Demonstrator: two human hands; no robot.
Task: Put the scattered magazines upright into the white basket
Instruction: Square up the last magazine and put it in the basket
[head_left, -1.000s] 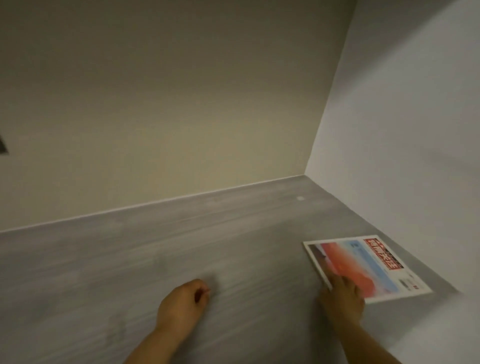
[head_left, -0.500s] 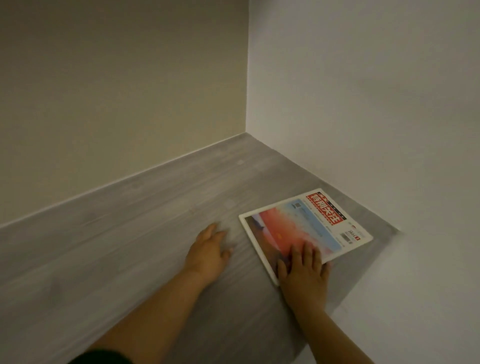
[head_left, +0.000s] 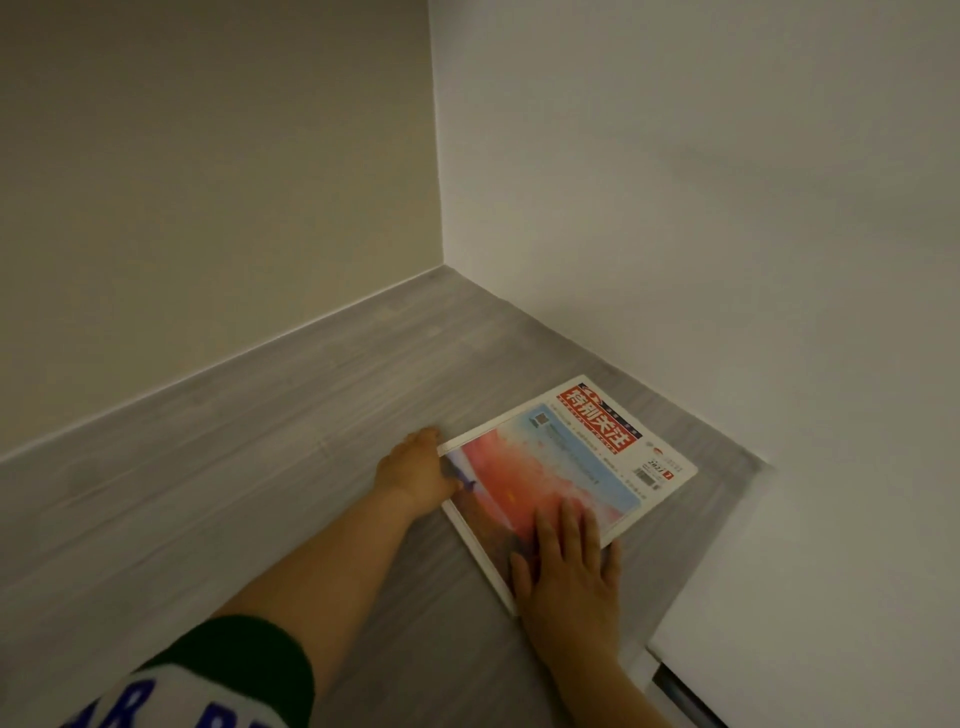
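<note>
Magazine (head_left: 566, 467), glossy, thin, red-and-blue cover, flat on grey wood-grain floor (head_left: 260, 467) near pale wall corner. Right hand (head_left: 569, 571) spread flat on near cover edge, fingers apart. Left hand (head_left: 415, 470) curled at left corner, grip unclear. Dark sleeve (head_left: 228, 670) low left.

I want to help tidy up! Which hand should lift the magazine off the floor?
Probably the left hand: its fingers curl at the magazine edge, seemingly ready to slip underneath. The right hand lies flat on the cover, only pinning it down.
</note>
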